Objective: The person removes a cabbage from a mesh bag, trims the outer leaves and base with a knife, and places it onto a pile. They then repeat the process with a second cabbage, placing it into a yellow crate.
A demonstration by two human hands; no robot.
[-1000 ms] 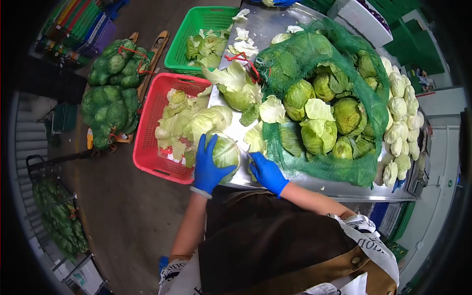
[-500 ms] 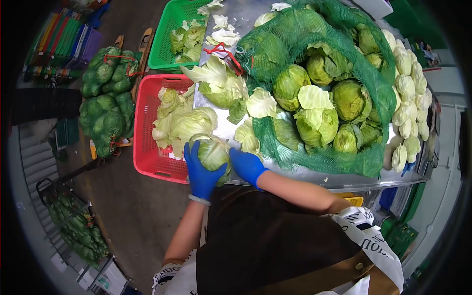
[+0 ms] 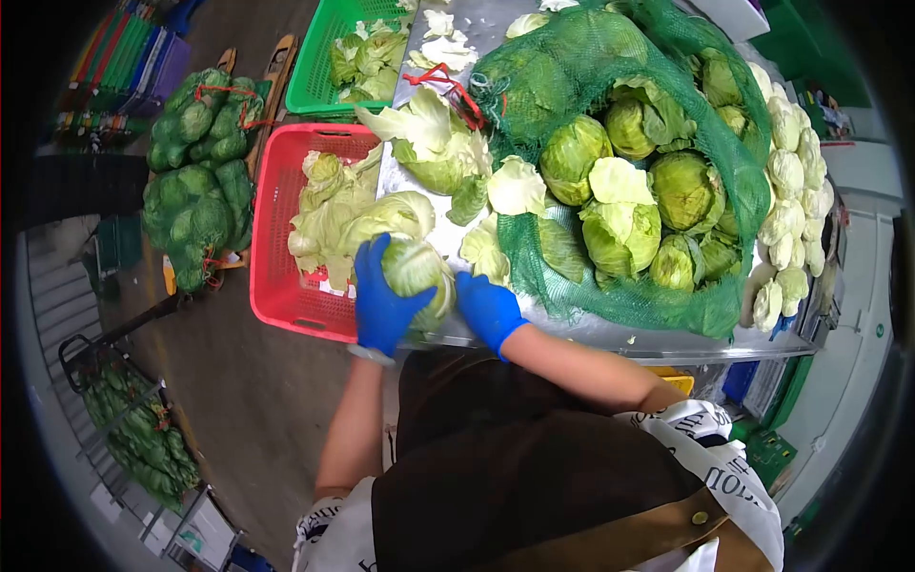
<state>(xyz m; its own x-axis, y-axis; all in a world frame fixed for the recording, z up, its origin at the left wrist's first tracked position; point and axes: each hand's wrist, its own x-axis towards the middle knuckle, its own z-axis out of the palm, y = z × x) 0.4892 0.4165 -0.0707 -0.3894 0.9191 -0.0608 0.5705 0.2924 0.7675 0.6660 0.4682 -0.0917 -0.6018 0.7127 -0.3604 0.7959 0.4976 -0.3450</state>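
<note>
A pale green cabbage point(image 3: 416, 271) rests at the near edge of the metal table, beside the red crate. My left hand point(image 3: 384, 297), in a blue glove, is wrapped round its left and near side, thumb across the front. At the cabbage's right side is my right hand point(image 3: 489, 311), also blue-gloved, with its fingers curled together; whatever they hold is hidden. Loose leaves point(image 3: 485, 250) lie just beyond the right hand. Behind the held cabbage, another pale head or large leaf point(image 3: 393, 217) lies at the edge of the red crate point(image 3: 286, 319).
On the right, a green net sack point(image 3: 701, 310) lies open with several cabbages inside. Trimmed pale heads point(image 3: 786, 172) are piled beyond it. A green crate point(image 3: 315, 57) with leaves stands behind the red one. Netted cabbages point(image 3: 195, 214) sit on a pallet at left.
The cabbage has turned in my left hand, showing a paler side. Both hands stay close to it, the right slightly farther from its surface. The whole view has shifted a little.
</note>
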